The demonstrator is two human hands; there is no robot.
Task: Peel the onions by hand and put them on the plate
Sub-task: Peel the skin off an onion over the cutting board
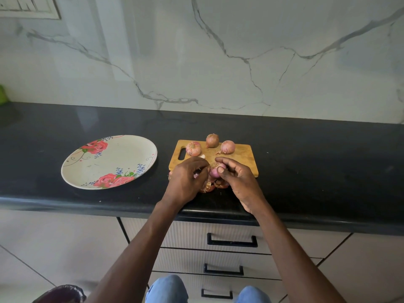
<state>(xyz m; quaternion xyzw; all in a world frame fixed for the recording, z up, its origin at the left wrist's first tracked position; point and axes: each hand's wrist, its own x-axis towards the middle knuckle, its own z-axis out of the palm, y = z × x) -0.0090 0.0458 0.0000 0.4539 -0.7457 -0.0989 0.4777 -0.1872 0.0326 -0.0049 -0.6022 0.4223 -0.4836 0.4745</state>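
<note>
Head view: both hands work one small purple-pink onion (215, 171), part peeled, held between them over the near edge of the rectangular wooden cutting board (240, 158) on the black stone countertop (306, 162). Right hand (237, 180) grips the onion, thumb pressed on its near face, forefinger curled over the top. Left hand (185, 180) is curled at the onion's left side, fingertips at the root end; they seem to pinch skin, but the exact contact is hidden behind the knuckles. Loose reddish-brown onion skins (211, 186) lie just below the hands on the counter, partly covered by them. Three unpeeled pink-brown onions (212, 140) sit along the board's far edge, well apart from the grip. A pale scrap just beside the left fingers is too small to identify. Round white plate with red rose print (122, 149) sits left of the board, no onion on it.
</note>
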